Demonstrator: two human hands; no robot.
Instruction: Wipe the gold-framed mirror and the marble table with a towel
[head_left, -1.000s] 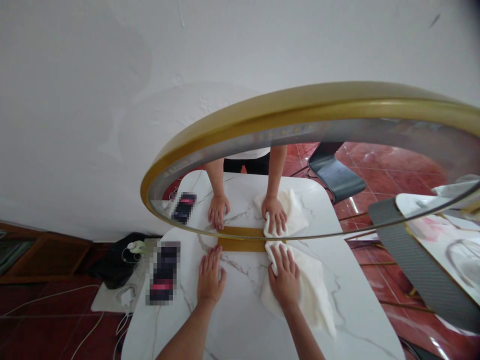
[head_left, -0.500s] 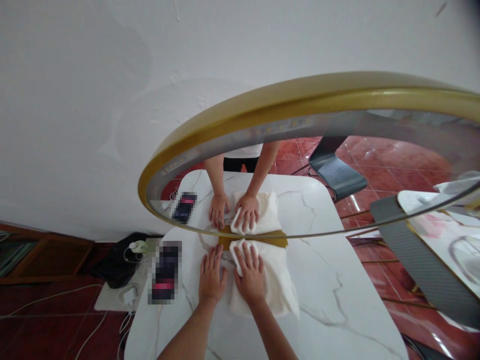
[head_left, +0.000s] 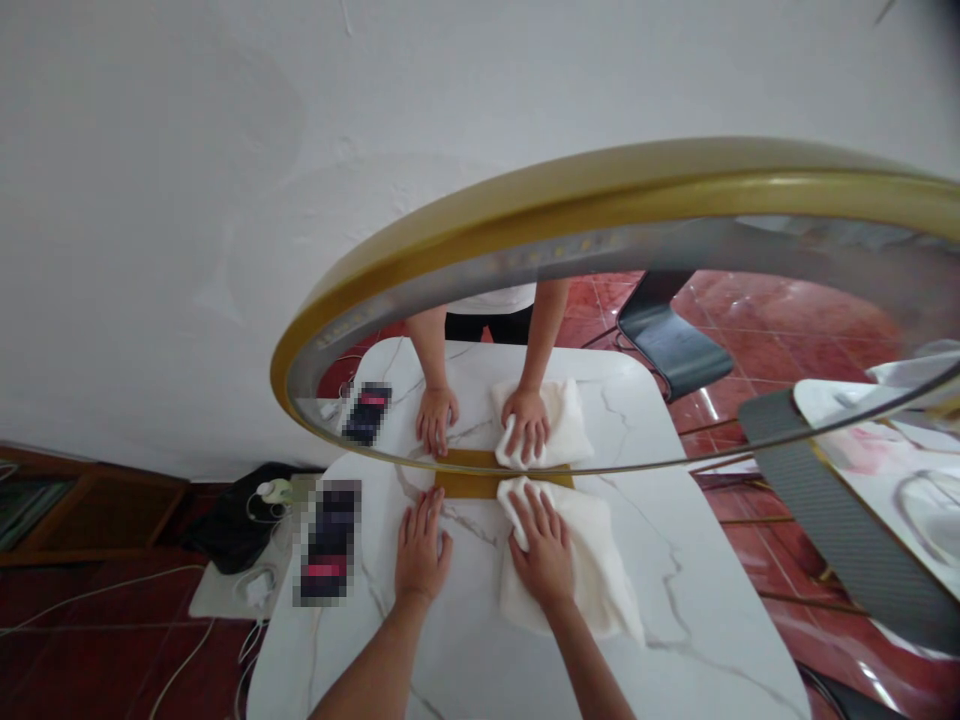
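**Desk:** What is each hand doing at the white marble-patterned tabletop [head_left: 675, 610]?

**Photographer:** The right hand [head_left: 541, 548] lies palm down on a soft white cloth [head_left: 596, 580]. Its fingers are spread and press the cloth's bunched far edge onto the tabletop. The left hand [head_left: 421, 552] rests flat on bare marble just beside it, fingers close together, thumb out, holding nothing.

**Desk:** And where does the cloth sit?

**Photographer:** Near the middle of the table, under and to the right of the right hand. Its far edge meets the flat gold base [head_left: 465, 487] of a large round gold-framed mirror [head_left: 525, 215], which leans out over the table in front of a white wall [head_left: 187, 200]. The glass reflects the 2 hands and the cloth.

**Desk:** Anything else in shot?

**Photographer:** 1 dark rectangular object [head_left: 328, 545], blurred out, lies at the table's left edge, apart from the left hand. Beyond that edge, white cables [head_left: 112, 590] trail over a red tiled floor [head_left: 45, 640].
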